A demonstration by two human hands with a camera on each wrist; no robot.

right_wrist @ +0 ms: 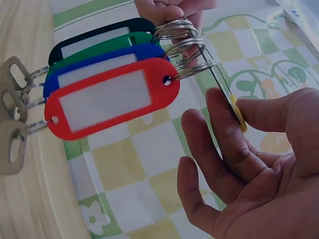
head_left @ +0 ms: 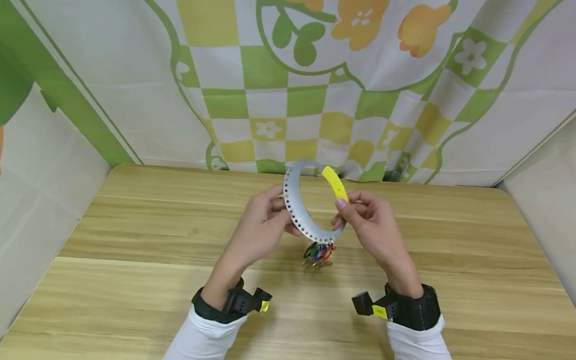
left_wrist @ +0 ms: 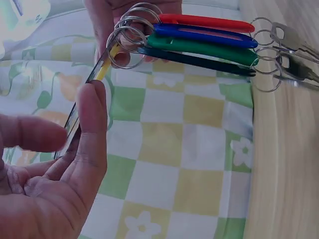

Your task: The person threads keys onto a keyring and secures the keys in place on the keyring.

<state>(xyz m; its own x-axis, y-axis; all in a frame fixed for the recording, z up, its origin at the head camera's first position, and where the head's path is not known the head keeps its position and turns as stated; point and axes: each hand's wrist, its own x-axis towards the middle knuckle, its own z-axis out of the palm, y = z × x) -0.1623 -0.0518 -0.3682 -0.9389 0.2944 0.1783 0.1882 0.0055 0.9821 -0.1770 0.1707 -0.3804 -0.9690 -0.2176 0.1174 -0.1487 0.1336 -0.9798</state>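
A large flat silver key ring (head_left: 292, 189) with a row of holes along its edge and a yellow section (head_left: 335, 183) is held up above the table, tilted. My left hand (head_left: 263, 223) holds its left side between thumb and fingers. On the right, my right hand (head_left: 378, 228) pinches the ring by the yellow section. From the lower edge, small metal loops carry a red tag (right_wrist: 107, 99), a blue tag (left_wrist: 204, 36), a green tag (left_wrist: 204, 49) and a dark tag (left_wrist: 199, 60). Metal keys (right_wrist: 11, 134) dangle at the tags' far ends.
The wooden table (head_left: 129, 286) extends under both hands. Behind it hangs a checked green, yellow and white cloth (head_left: 268, 75) with flowers. Pale cloth walls (head_left: 570, 187) rise at both sides. Black wrist straps with small cameras (head_left: 362, 302) sit on both wrists.
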